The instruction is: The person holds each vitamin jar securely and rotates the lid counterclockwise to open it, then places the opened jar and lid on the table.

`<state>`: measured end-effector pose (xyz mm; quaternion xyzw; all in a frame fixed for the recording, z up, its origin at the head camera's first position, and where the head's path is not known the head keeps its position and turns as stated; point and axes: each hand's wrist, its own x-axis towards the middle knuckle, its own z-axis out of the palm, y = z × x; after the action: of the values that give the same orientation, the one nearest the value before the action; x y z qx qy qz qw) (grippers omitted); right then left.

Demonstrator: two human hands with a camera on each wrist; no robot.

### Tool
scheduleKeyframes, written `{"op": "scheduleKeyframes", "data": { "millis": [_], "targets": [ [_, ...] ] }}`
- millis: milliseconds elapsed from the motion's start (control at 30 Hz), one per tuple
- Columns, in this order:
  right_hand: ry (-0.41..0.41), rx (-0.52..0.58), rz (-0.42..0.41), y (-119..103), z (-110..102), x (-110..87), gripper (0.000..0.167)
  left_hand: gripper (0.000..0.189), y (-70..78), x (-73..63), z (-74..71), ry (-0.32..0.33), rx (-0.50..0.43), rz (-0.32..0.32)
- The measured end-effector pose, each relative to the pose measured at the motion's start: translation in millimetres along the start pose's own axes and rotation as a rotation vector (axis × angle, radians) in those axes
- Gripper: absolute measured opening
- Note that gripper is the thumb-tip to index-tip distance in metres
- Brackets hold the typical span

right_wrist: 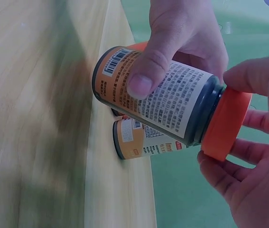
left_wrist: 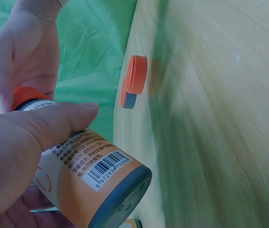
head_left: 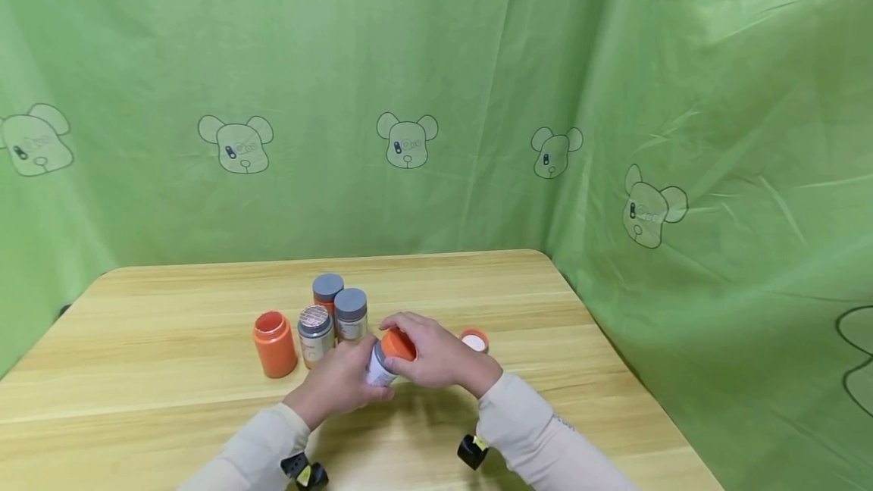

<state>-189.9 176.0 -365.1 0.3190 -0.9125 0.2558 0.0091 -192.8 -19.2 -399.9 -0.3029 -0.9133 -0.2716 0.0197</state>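
Observation:
My left hand (head_left: 341, 376) grips a pill bottle (right_wrist: 165, 95) with a grey body and an orange and white label, held tilted above the table. Its base, with a barcode beside it, points down in the left wrist view. At the bottle's neck, the thumb and fingers of my right hand (head_left: 436, 354) pinch an orange screw cap (right_wrist: 227, 124). The cap sits on the dark neck; how far it is threaded I cannot tell. Just left of the hands stands a grey bottle (head_left: 315, 339) with a foil-like top.
An uncapped orange bottle (head_left: 276, 348) stands at the left. Two grey-capped bottles, one in front (head_left: 351, 314) and one behind (head_left: 328, 288), stand beyond my left hand. Loose caps (left_wrist: 136, 76), orange and grey, lie on the wooden table (head_left: 170, 309) to the right. Green curtains (head_left: 436, 59) surround it.

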Motion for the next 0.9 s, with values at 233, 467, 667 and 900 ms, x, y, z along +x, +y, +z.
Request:
{"op": "scheduleKeyframes", "data": {
  "millis": [233,467,667,900],
  "targets": [
    [0.025,-0.031,0.028,-1.2,-0.3,-0.6,0.048,0.058,0.0,-0.3,0.0,0.001,0.008,-0.006],
    [0.001,-0.020,0.016,-1.0,-0.2,0.3,0.042,0.060,0.4,-0.6,-0.1,-0.005,0.013,-0.010],
    [0.022,0.035,-0.035,-0.9,-2.9,-1.5,0.045,0.058,1.5,-0.2,-0.8,0.015,-0.009,0.003],
    [0.064,0.026,0.015,0.0,-2.2,-1.7,0.046,0.058,3.1,0.3,-1.6,0.008,-0.001,-0.010]
  ]
}}
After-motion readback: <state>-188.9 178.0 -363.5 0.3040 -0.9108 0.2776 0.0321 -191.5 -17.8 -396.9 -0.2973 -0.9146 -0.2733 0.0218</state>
